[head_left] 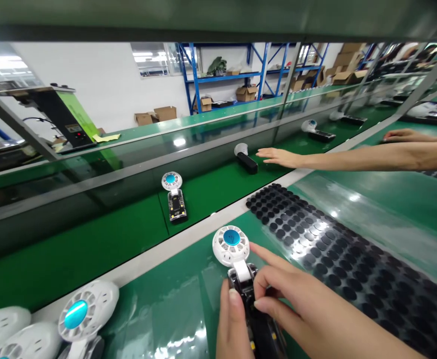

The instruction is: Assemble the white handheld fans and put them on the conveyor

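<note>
A handheld fan with a round white head, a blue centre disc and a dark see-through handle stands close in front of me. My left hand is closed around the left side of its handle, thumb in front. My right hand is at the handle's right side, thumb and a bent finger pinched together against the dark body. Whether a small part sits between those fingertips is hidden. One outstretched right finger reaches toward the fan head's edge. To the right lies a clear sheet of black round pads.
A green conveyor carries several fans, including a nearby fan. Another person's hand reaches over the belt by a fan. More white-headed fans stand lower left. A metal beam crosses overhead.
</note>
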